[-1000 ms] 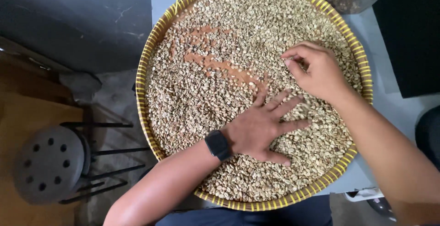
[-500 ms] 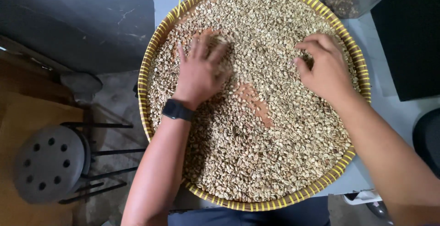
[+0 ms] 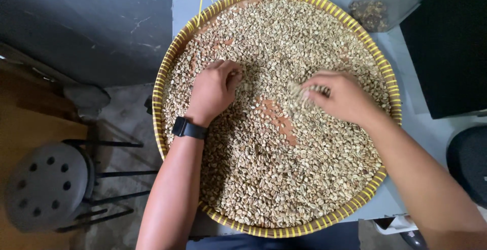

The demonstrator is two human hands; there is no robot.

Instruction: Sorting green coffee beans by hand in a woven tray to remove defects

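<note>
Pale green-beige beans (image 3: 284,179) lie spread across a round yellow-rimmed woven tray (image 3: 167,72), with bare reddish patches.

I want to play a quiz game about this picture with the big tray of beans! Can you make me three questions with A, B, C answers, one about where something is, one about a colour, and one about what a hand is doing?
1. Where is the round grey stool?
A. On the tray
B. On the floor, left of the tray
C. Behind the clear container

2. What colour is the rim of the woven tray?
A. Yellow
B. Blue
C. Red

3. How is the left hand?
A. Lifted high above the beans
B. Gripping the tray rim
C. Resting on the pale beans, fingers curled

Answers:
1 B: the stool stands on the floor beside the tray's left edge.
2 A: the rim is banded yellow.
3 C: the hand lies in the beans, its knuckles bent.
</note>
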